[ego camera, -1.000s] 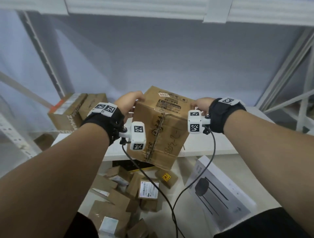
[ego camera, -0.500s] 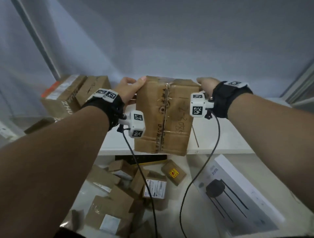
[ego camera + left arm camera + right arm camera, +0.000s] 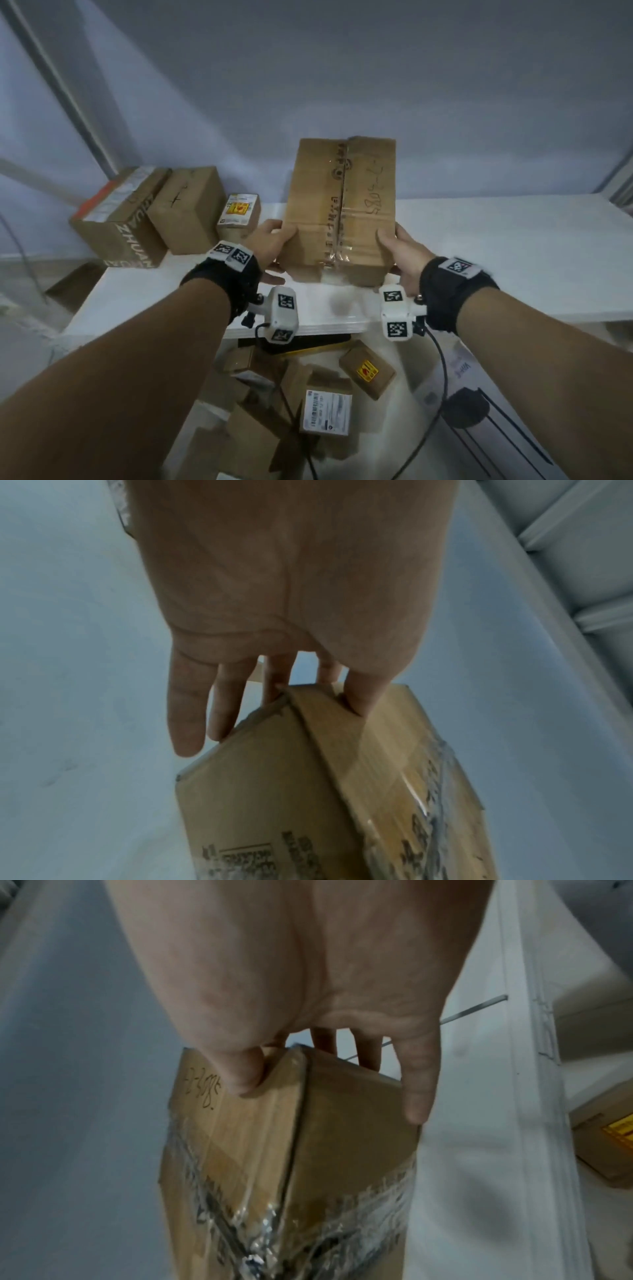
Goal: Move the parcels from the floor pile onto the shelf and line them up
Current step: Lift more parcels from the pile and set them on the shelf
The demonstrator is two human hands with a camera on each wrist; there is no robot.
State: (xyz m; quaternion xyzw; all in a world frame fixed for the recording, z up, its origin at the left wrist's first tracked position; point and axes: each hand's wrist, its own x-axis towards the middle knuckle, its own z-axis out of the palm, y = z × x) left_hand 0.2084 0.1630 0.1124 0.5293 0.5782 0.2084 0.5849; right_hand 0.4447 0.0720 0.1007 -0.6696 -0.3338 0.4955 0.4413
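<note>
Tall taped cardboard parcel (image 3: 340,209) held over the white shelf (image 3: 496,253), near its front edge, contact with the shelf unclear. Left hand (image 3: 270,240) gripping the near left corner, thumb on top, fingers down the side. Right hand (image 3: 402,251) gripping the near right corner likewise. Three boxes (image 3: 185,209) lined up at the shelf's left end. Loose parcels piled on the floor (image 3: 308,404) below.

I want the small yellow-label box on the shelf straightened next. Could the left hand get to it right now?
Probably not yet: the left hand grips the big box. The small box sits close beside it, nothing between.
</note>
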